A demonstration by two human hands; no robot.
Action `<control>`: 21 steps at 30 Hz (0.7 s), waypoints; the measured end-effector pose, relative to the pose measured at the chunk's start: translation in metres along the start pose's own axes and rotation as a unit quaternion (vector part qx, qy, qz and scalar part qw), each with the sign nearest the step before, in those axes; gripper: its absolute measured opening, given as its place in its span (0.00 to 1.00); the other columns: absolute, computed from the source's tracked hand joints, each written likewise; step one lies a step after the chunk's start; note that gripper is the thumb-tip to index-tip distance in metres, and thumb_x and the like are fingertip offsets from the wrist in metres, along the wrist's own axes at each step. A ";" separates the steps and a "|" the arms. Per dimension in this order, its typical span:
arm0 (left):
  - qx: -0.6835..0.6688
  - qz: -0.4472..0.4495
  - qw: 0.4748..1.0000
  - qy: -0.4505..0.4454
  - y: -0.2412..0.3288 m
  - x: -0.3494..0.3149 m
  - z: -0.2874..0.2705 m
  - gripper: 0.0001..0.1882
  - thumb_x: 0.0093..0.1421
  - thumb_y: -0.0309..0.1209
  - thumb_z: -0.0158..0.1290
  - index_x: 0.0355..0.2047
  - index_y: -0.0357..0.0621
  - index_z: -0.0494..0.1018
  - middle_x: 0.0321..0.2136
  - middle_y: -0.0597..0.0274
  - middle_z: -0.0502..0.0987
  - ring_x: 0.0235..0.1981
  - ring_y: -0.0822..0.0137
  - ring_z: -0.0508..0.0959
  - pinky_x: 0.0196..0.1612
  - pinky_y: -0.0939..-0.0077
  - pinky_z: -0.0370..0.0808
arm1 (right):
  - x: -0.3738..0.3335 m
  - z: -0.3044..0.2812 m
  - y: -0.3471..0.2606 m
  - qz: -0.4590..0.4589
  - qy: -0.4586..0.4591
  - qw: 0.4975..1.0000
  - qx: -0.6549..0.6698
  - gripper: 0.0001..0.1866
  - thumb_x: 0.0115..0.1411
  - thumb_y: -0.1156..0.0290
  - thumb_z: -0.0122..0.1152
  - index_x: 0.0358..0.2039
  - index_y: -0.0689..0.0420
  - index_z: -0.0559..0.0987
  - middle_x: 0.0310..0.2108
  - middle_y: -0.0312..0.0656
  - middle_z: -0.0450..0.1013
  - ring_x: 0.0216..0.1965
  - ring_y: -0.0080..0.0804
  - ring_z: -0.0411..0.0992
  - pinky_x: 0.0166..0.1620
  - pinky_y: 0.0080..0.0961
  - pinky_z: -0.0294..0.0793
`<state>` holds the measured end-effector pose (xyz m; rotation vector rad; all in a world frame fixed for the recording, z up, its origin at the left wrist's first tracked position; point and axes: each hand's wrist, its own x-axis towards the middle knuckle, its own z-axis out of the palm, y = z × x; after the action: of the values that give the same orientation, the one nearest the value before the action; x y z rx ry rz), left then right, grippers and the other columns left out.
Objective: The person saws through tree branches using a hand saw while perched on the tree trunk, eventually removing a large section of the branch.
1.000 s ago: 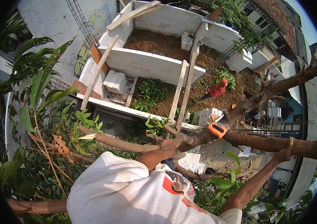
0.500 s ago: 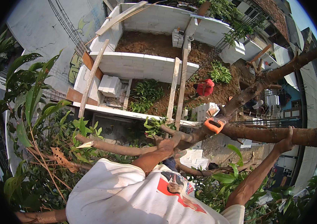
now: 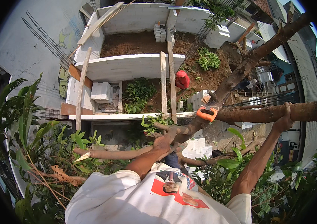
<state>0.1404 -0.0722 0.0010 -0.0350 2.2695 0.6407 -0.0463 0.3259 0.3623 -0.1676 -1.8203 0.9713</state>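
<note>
Bracing, apparently, with left hand (image 3: 162,143) closed on branch (image 3: 173,133), right hand (image 3: 286,118) gripping limb (image 3: 255,114). Next, likely calls for balance before reaching for saw (image 3: 210,115).

Bright daylight falls on my white shirt (image 3: 110,198), soft shadows marking its folds; straight edges bow toward my view's black rim

SUPPORT: tree (image 3: 255,114), thick forked limbs | ON TREE: orange saw handle (image 3: 206,117), positioned at the fork | GROUND: brown soil (image 3: 128,42), uneven | ON GROUND: stacked white blocks (image 3: 160,34); green foliage (image 3: 139,93), separate clumps
</note>
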 end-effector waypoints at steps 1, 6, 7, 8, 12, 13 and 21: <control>-0.004 0.000 1.000 -0.002 -0.002 0.002 0.001 0.22 0.49 0.38 0.70 0.44 0.44 0.85 0.45 0.49 0.87 0.49 0.52 0.87 0.50 0.59 0.84 | 0.003 -0.005 0.005 0.000 0.004 1.000 -0.006 0.15 0.59 0.69 0.74 0.43 0.66 0.87 0.47 0.43 0.82 0.46 0.33 0.79 0.52 0.33 0.81; 0.000 -0.011 1.000 -0.014 -0.003 0.014 0.015 0.22 0.50 0.37 0.68 0.46 0.43 0.85 0.45 0.48 0.87 0.47 0.50 0.87 0.49 0.58 0.85 | 0.007 -0.015 0.019 0.041 0.004 0.997 0.065 0.15 0.59 0.68 0.74 0.43 0.65 0.88 0.46 0.41 0.82 0.46 0.31 0.79 0.52 0.31 0.81; 0.004 -0.014 1.000 -0.011 0.001 0.011 0.009 0.22 0.50 0.37 0.68 0.45 0.43 0.85 0.44 0.49 0.87 0.47 0.50 0.87 0.49 0.58 0.85 | 0.005 -0.015 0.017 0.043 0.002 0.997 0.065 0.15 0.59 0.68 0.74 0.43 0.65 0.88 0.46 0.41 0.82 0.46 0.31 0.79 0.52 0.31 0.81; 0.008 -0.017 1.000 -0.008 0.002 0.008 0.007 0.21 0.50 0.37 0.68 0.45 0.43 0.85 0.44 0.49 0.87 0.47 0.51 0.87 0.49 0.59 0.85 | 0.005 -0.014 0.015 0.027 -0.002 0.998 0.053 0.15 0.60 0.67 0.73 0.42 0.65 0.88 0.46 0.41 0.82 0.46 0.31 0.79 0.52 0.31 0.81; 0.017 0.010 1.000 -0.007 -0.008 0.014 0.020 0.20 0.50 0.37 0.67 0.43 0.44 0.85 0.42 0.50 0.87 0.48 0.52 0.87 0.50 0.60 0.84 | 0.005 -0.015 0.011 0.026 -0.002 1.000 0.001 0.14 0.61 0.67 0.72 0.42 0.64 0.88 0.47 0.41 0.82 0.46 0.31 0.79 0.52 0.31 0.81; 0.007 0.003 1.000 -0.003 -0.009 0.017 0.026 0.19 0.50 0.36 0.67 0.43 0.44 0.85 0.41 0.51 0.87 0.49 0.53 0.87 0.51 0.60 0.83 | 0.005 -0.015 0.011 0.026 -0.002 1.000 0.003 0.14 0.61 0.67 0.72 0.42 0.64 0.88 0.47 0.41 0.82 0.46 0.31 0.79 0.52 0.31 0.81; -0.010 -0.005 1.000 -0.008 -0.002 0.011 0.019 0.18 0.50 0.35 0.67 0.42 0.44 0.85 0.46 0.50 0.86 0.53 0.53 0.85 0.54 0.63 0.81 | 0.003 -0.016 0.008 0.014 0.005 0.999 0.029 0.16 0.59 0.67 0.74 0.43 0.65 0.88 0.47 0.42 0.82 0.48 0.31 0.79 0.54 0.32 0.81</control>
<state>0.1462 -0.0635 -0.0185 -0.0504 2.2465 0.6560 -0.0372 0.3412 0.3614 -0.1615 -1.7834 1.0395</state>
